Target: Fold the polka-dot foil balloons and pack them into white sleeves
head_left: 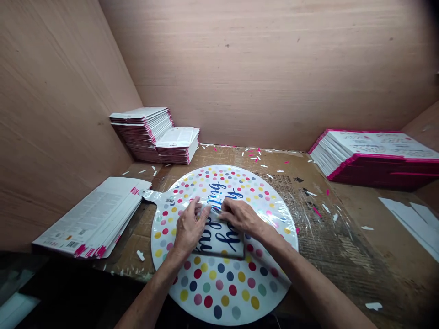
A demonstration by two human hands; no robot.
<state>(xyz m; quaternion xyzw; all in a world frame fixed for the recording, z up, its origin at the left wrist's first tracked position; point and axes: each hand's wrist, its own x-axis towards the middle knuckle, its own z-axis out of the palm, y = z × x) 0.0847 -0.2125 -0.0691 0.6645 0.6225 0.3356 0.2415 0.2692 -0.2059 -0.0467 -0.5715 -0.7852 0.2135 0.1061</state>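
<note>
A large round flat foil balloon (230,288) with coloured dots and blue "happy birthday" lettering lies on the cardboard, its tab pointing left. Over its middle, my left hand (190,226) has curled fingers with the thumb close by. Facing it, my right hand (240,214) has its fingertips pinched together over the lettering. Between them is something thin and clear or whitish that I cannot make out. Below the fingers, a rectangular outline with a dark lower edge shows on the balloon; whether it lies on top or beneath is unclear.
Stacks of folded white-and-pink card sleeves stand at the back left (144,132) and back right (384,160). Another fanned pile (89,219) lies at left, close to the balloon's tab. Small paper scraps (255,155) litter the cardboard surface (318,256). Plywood walls (260,73) enclose it.
</note>
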